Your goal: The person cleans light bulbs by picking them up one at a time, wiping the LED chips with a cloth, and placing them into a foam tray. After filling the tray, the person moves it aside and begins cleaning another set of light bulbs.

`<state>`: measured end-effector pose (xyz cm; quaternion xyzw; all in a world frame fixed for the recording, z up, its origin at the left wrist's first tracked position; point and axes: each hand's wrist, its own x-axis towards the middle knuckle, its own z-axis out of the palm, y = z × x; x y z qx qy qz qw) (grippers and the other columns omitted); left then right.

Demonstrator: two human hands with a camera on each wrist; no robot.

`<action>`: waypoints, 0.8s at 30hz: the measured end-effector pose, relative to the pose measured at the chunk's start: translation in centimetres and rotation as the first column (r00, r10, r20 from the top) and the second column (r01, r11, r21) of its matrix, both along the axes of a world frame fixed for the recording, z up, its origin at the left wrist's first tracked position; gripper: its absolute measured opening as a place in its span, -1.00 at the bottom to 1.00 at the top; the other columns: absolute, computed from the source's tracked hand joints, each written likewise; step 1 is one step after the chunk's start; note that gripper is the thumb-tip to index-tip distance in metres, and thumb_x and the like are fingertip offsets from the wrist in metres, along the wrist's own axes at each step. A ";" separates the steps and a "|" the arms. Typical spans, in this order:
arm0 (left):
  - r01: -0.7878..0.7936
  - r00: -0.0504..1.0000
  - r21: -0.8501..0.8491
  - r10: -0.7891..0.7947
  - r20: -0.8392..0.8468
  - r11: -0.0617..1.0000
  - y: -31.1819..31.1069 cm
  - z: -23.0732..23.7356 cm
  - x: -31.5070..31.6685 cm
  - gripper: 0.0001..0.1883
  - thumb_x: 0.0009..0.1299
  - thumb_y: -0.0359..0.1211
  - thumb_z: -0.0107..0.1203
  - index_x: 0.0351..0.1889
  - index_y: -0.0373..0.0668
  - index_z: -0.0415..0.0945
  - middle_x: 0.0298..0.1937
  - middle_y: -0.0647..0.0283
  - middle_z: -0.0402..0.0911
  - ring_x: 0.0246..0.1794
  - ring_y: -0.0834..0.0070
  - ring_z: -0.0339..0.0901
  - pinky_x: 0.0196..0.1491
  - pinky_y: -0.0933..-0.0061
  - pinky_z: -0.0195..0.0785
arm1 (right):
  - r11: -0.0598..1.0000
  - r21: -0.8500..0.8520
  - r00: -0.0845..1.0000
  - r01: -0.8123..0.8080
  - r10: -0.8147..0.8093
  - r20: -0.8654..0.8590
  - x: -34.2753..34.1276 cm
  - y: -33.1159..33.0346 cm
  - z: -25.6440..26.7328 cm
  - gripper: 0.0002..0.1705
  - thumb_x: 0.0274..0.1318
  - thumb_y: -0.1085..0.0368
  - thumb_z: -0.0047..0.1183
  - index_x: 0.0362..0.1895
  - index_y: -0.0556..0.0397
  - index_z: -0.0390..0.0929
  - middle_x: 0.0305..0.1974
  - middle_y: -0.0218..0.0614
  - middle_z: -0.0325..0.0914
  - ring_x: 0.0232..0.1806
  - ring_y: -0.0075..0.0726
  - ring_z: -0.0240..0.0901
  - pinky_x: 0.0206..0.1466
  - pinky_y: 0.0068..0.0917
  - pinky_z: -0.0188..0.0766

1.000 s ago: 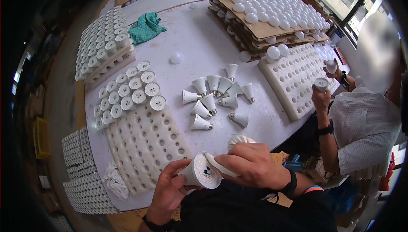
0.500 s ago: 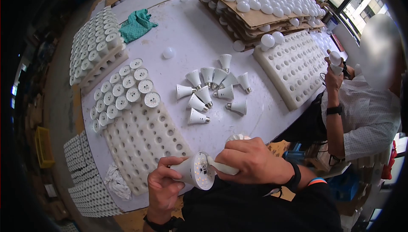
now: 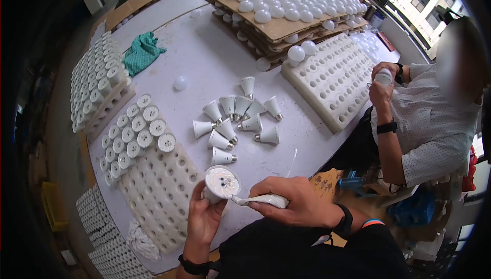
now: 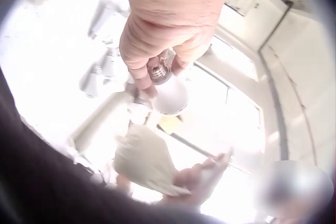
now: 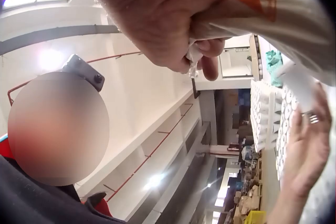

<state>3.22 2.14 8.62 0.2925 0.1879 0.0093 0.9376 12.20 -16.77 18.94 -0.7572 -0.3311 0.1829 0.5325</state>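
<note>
In the head view my left hand (image 3: 203, 223) holds a white LED bulb base (image 3: 217, 189) with its chip board facing up. The left wrist view shows the fingers gripping it around its metal screw cap (image 4: 159, 73). My right hand (image 3: 296, 202) squeezes a soft white piping bag (image 3: 268, 201), its narrow tip right at the near right rim of the base. Seen from the right wrist, the bag (image 5: 289, 19) is translucent with an orange mark, its back end swelling out of the fist.
Several bulb bases (image 3: 240, 108) lie loose mid-table. A foam tray (image 3: 158, 192) at left holds rows of bases; another foam tray (image 3: 332, 82) stands right, by cardboard sheets (image 3: 281, 28) of white domes. A green cloth (image 3: 143, 54) lies behind. Another person (image 3: 429, 110) works at right.
My left hand has turned the base from facing right to facing up. The bag's tip has gone from the upper rim to the near right rim. The other person's hands have come together.
</note>
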 end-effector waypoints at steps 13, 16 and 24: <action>0.366 0.930 0.431 -0.304 -0.207 0.825 -7.9 -13.7 9.5 -0.44 0.25 -0.42 0.01 0.21 -0.19 0.10 0.11 0.14 0.25 0.01 0.33 0.37 0.03 0.48 0.27 | 0.934 -0.062 0.868 0.351 -0.350 -0.351 1.2 -5.0 -2.6 -0.78 -0.03 0.33 0.10 -0.24 0.11 0.49 -0.49 -0.40 0.51 -0.44 -0.66 0.40 -0.40 -0.68 0.31; 0.291 0.957 0.521 -0.243 -0.160 0.803 -5.1 -12.6 7.5 -0.56 0.26 -0.44 -0.02 0.12 -0.24 0.22 -0.01 0.17 0.39 -0.02 0.38 0.41 -0.03 0.49 0.32 | 0.939 0.048 0.860 0.340 -0.290 -0.420 1.2 -3.6 -3.2 -0.79 -0.01 0.37 0.07 -0.23 0.13 0.48 -0.47 -0.41 0.50 -0.44 -0.59 0.41 -0.36 -0.65 0.34; -0.230 0.898 0.492 0.378 -0.225 0.840 11.1 -12.7 3.4 -0.66 0.23 -0.48 -0.03 -0.01 -0.25 0.31 -0.15 0.21 0.45 -0.35 0.53 0.44 -0.33 0.57 0.35 | 0.973 0.057 0.909 0.222 -0.186 -0.373 0.8 1.2 -3.3 -0.73 -0.04 0.30 0.13 -0.21 0.10 0.48 -0.43 -0.43 0.46 -0.40 -0.67 0.32 -0.37 -0.68 0.28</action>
